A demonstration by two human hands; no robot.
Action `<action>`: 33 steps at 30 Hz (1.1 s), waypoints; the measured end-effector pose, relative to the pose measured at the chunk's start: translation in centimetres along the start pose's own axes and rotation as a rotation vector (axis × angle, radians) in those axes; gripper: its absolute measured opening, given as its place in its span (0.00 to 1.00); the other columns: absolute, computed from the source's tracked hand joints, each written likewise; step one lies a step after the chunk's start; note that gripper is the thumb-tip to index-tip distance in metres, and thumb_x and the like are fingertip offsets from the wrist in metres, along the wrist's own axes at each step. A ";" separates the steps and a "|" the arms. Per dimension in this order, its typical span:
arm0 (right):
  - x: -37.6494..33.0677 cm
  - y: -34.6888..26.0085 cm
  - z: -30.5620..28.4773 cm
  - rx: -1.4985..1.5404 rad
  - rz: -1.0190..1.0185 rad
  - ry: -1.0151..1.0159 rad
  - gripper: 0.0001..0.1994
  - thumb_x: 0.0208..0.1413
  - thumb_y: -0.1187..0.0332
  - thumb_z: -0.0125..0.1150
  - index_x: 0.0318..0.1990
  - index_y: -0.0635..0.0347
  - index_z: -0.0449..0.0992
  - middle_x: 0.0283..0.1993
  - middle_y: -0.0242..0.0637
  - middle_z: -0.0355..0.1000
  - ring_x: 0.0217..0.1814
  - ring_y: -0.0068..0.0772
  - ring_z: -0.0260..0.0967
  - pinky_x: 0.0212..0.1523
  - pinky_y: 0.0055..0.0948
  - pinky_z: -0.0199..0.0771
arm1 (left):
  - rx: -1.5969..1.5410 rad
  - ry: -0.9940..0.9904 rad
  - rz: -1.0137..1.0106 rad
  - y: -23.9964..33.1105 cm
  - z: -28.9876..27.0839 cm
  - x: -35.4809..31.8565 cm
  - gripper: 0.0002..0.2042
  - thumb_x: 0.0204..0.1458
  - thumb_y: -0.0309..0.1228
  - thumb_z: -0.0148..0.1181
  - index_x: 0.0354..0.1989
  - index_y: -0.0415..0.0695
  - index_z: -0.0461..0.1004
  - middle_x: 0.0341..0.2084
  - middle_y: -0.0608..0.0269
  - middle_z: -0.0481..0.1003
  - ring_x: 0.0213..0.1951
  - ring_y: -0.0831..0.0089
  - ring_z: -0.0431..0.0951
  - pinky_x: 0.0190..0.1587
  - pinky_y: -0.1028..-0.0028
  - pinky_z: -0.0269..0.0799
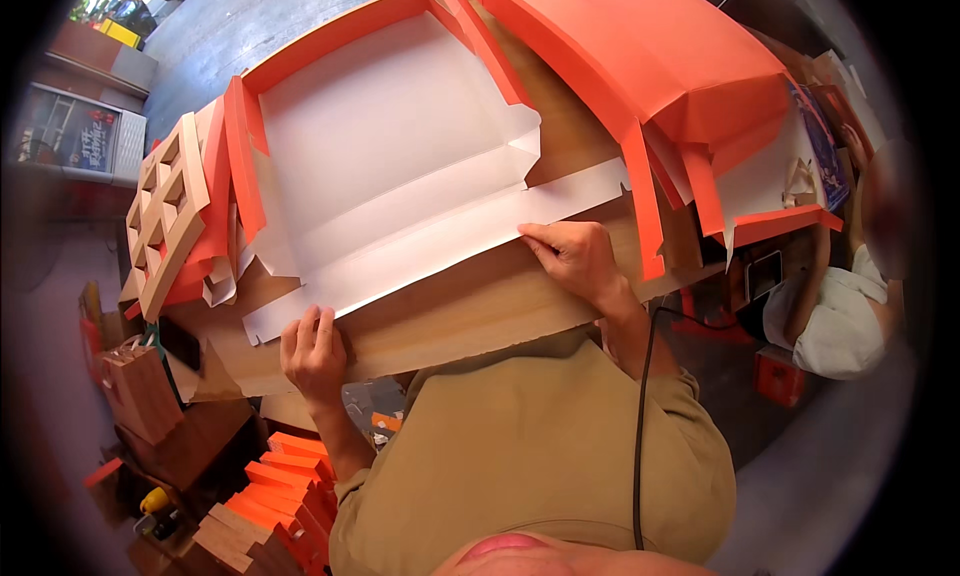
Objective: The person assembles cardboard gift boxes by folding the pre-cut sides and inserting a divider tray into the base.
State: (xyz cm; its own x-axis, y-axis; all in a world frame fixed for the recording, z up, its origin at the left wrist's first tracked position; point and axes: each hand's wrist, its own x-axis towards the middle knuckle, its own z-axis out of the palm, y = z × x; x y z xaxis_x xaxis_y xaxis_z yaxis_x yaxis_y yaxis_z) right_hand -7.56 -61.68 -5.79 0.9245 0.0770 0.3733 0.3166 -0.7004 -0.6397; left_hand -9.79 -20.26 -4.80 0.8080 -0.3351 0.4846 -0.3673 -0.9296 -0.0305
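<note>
A large cardboard box (pixel 370 126), white inside and orange outside, lies partly folded on the table before me. Its left, far and right walls stand up, while the long white front flap (pixel 420 266) stretches toward me with notched ends. My right hand (pixel 578 261) pinches that flap's near edge, right of its middle, between thumb and fingertips. Toward the left end, my left hand (pixel 313 351) has its bent fingers closed over the same edge; its thumb is mostly hidden.
Orange box pieces (pixel 640 56) are piled at the right. Left of the box stands a cardboard grid insert (pixel 170 211) against more orange sheets. A black cable (pixel 645 426) hangs before my body. Another person's white sleeve (pixel 840 321) shows at far right; orange folded pieces (pixel 290 481) lie below left.
</note>
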 end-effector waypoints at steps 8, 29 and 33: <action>1.1 -0.5 -0.5 -0.224 -0.050 -0.088 0.06 0.56 0.63 0.75 0.31 0.52 0.86 0.24 0.29 0.68 0.31 0.33 0.71 0.27 0.36 0.67 | -0.237 -0.105 -0.263 0.3 0.5 1.1 0.07 0.57 0.32 0.70 0.36 0.42 0.84 0.38 0.57 0.82 0.40 0.55 0.81 0.44 0.61 0.77; 2.7 -0.8 -1.0 -0.172 -0.058 -0.342 0.29 0.60 0.63 0.71 0.68 0.57 0.72 0.74 0.44 0.64 0.76 0.49 0.61 0.73 0.54 0.62 | -0.171 -0.198 -0.208 -0.1 0.6 2.7 0.25 0.50 0.47 0.76 0.52 0.45 0.83 0.54 0.57 0.78 0.53 0.55 0.78 0.54 0.59 0.76; 3.4 -1.3 -1.5 -0.144 -0.056 -0.342 0.26 0.59 0.62 0.73 0.63 0.59 0.76 0.72 0.44 0.66 0.74 0.48 0.63 0.72 0.50 0.64 | -0.183 -0.198 -0.194 -0.5 0.8 2.7 0.26 0.47 0.46 0.77 0.52 0.44 0.83 0.53 0.57 0.78 0.53 0.54 0.77 0.54 0.58 0.76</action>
State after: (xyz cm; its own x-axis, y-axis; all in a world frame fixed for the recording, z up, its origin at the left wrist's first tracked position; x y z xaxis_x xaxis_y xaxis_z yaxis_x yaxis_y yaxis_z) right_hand -5.13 -61.59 -2.72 0.9319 0.3333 0.1431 0.3577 -0.7795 -0.5143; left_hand -7.04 -20.78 -4.16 0.9383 -0.1947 0.2859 -0.2600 -0.9421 0.2119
